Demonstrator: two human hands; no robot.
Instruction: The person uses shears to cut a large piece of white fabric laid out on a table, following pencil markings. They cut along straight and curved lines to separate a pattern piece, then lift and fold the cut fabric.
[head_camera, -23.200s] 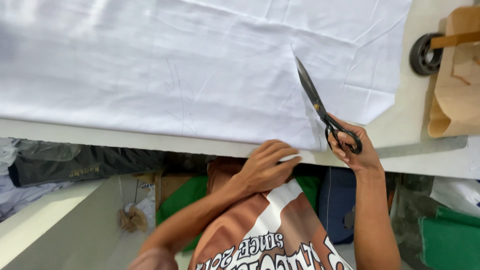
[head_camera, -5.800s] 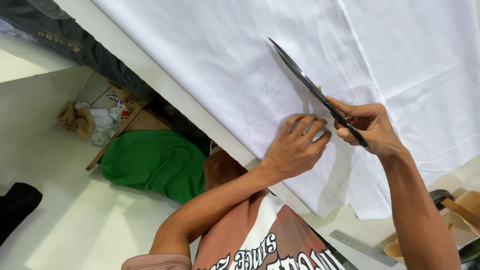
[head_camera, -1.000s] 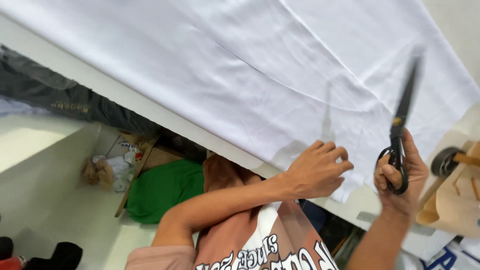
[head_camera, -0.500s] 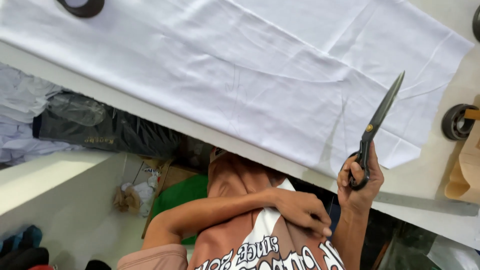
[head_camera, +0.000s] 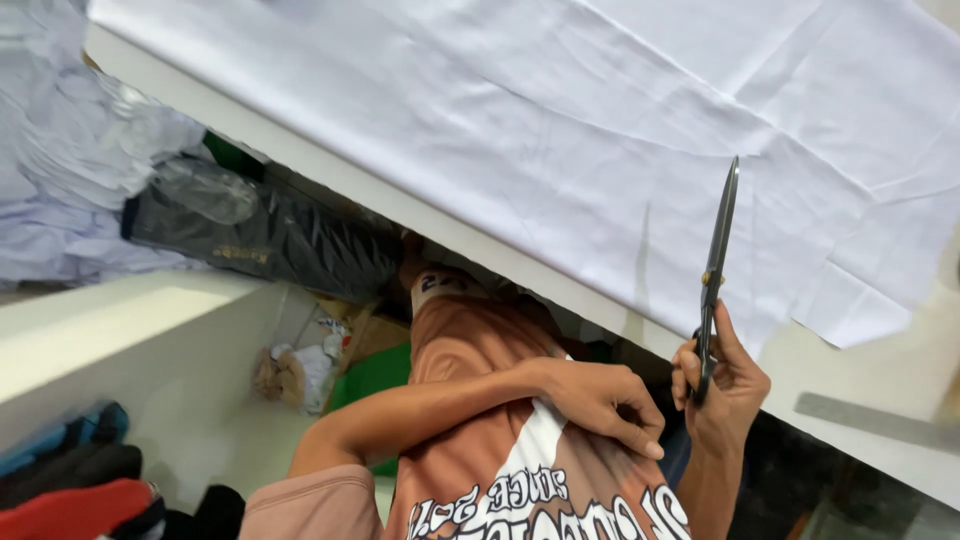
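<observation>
Space under the table (head_camera: 520, 272) is dim; what sits there past a dark bag (head_camera: 270, 235) and a bit of green cloth (head_camera: 372, 372) is hard to make out. Lower handle loops of the scissors (head_camera: 712, 278) are buried in the right hand (head_camera: 722, 385), so their shape is hidden. Right hand is closed round those handles, just below the table's near edge; blades are shut together and point up, slightly tilted, their tip standing in front of the white fabric (head_camera: 560, 120) — whether it touches the cloth cannot be told. Left hand (head_camera: 600, 398) is off the table, arm crossed over the body, fingers curled loosely and resting on the brown-and-white shirt (head_camera: 500, 480), just beside the right hand; it grips nothing visible. White fabric lies spread over the tabletop, creased, its near edge running along the table edge; a cut corner ends at right, with bare tabletop beyond. A grey metal ruler (head_camera: 875, 422) lies there, cut off by the frame. Stacked pale cloth (head_camera: 70, 180) at far left.
</observation>
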